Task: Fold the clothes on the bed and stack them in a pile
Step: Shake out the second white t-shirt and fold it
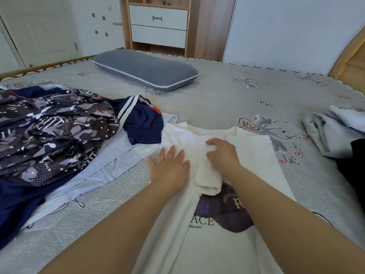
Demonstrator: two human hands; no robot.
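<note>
- Our left hand [169,165] lies flat on the white T-shirt [215,234], fingers straight and spread, pressing the cloth down near its left shoulder.
- Our right hand [222,152] sits just beside it, fingers curled over a bunched fold of that same shirt, gripping the folded-in sleeve [207,180] that lies across the chest.
- The shirt is spread on the bed in front of us, collar pointing away, a dark purple print with lettering showing below the sleeve.
- To the left, touching the shirt's shoulder, a navy garment with white stripes [142,121] lies crumpled, and a pale blue piece [110,163] runs under it.
- Further left we have a heap of dark patterned fabric [49,131], unfolded.
- Over at the right edge, well apart from the shirt, sits a grey-white bundle [331,131] with something black [355,167] just beside it.
- All of it rests on a grey quilted bedspread [227,97] with floral motifs.
- A grey pillow [146,70] lies at the far side.
- Behind the bed stands a wooden unit with two white drawers [158,24], both closed, contents hidden; a white door [39,30] to the left.
</note>
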